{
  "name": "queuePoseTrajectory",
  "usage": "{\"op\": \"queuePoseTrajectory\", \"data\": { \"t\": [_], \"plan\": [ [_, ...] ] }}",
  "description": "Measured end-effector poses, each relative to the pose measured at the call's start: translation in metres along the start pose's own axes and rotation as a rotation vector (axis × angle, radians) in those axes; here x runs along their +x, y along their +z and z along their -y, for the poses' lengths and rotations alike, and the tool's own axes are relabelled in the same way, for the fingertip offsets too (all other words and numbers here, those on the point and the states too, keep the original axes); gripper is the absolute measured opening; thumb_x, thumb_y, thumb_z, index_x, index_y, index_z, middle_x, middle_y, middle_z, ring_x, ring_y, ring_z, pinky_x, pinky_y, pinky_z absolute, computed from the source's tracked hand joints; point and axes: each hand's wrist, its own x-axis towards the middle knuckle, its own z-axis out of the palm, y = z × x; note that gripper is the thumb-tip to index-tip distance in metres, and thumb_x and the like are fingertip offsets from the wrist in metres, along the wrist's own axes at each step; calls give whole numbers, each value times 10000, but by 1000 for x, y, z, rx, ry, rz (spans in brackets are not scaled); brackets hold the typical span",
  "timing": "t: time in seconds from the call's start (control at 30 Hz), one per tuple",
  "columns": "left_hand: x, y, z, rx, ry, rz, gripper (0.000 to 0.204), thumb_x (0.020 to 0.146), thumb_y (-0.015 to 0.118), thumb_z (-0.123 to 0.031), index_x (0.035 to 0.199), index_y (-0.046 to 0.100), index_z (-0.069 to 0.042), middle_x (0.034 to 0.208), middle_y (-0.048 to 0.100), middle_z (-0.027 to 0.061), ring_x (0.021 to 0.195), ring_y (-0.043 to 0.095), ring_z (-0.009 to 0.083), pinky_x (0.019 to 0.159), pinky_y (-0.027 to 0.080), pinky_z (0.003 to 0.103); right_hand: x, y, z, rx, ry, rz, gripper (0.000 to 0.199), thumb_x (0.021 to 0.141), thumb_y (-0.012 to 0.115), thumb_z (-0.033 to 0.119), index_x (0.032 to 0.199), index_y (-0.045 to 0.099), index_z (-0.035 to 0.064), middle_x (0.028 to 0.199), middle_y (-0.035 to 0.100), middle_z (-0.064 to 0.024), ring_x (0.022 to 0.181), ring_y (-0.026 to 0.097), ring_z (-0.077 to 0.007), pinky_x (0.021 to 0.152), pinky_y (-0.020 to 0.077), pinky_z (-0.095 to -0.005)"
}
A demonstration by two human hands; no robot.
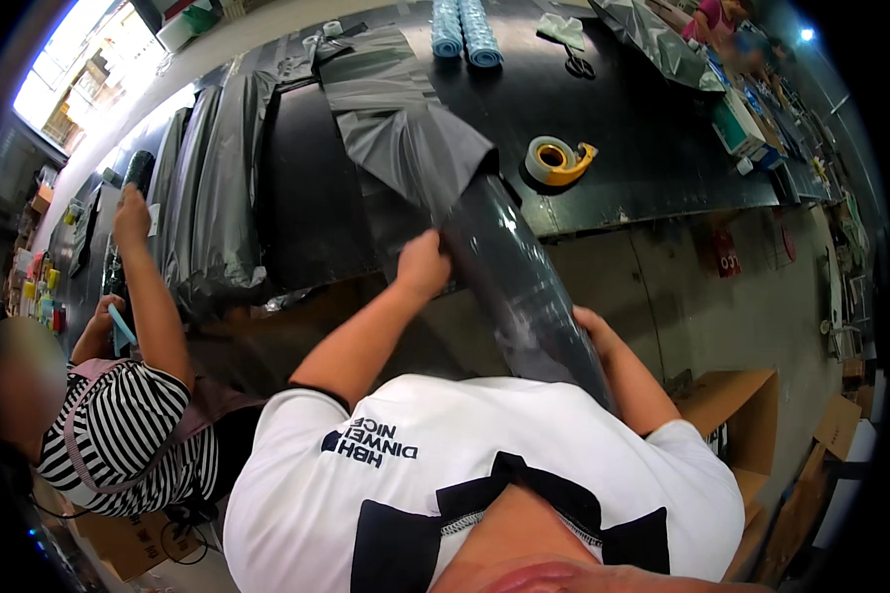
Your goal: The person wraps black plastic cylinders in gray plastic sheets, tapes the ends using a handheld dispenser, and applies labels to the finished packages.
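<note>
A long grey plastic bag [504, 267], filled and glossy, slants from the black table [623, 148] down toward my body. My left hand [423, 265] grips the bag's left side near the table's edge. My right hand [588, 324] holds the bag lower down on its right side, partly hidden behind it. The bag's loose open end [405, 128] lies flat and crumpled on the table top.
A tape dispenser [556, 160] sits right of the bag. Two blue rolls [465, 30] and scissors [578, 64] lie at the far edge. Filled grey bags [213, 188] are stacked at left, where a person in a striped top [129, 425] reaches up. Cardboard boxes [742, 415] stand at lower right.
</note>
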Motion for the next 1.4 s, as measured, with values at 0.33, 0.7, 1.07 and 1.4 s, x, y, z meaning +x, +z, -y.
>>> {"op": "queuePoseTrajectory", "data": {
  "t": [0.33,0.7,1.07,1.4],
  "plan": [
    [258,-59,172,-237,-459,-209,199,832,593,-96,999,694,-57,942,693,163,871,662,318,749,492,417,283,104,54,-68,-98,80,598,896,613,469,1303,525,41,1171,644,-127,1064,624,-226,930,499,-369],
    [259,-40,246,-128,-278,-145,294,854,618,-193,1051,666,20,854,706,135,652,678,224,580,534,357,450,119,150,-1124,-481,-623,913,821,568,676,1278,532,-113,1288,556,-314,1253,508,-422,1049,391,-420],
    [224,-75,172,329,-156,-51,219,850,526,-220,924,660,-63,1024,677,170,993,636,372,847,503,472,416,94,148,-1806,-595,-745,229,893,465,215,964,629,71,995,680,-184,972,630,-405,834,498,-483],
    [75,-71,147,51,301,-601,39,698,566,-20,720,539,-37,695,551,151,677,566,381,604,461,463,280,109,54,-1696,-1009,-559,135,820,597,147,788,504,54,771,601,-165,747,590,-407,650,454,-504]
  ]
}}
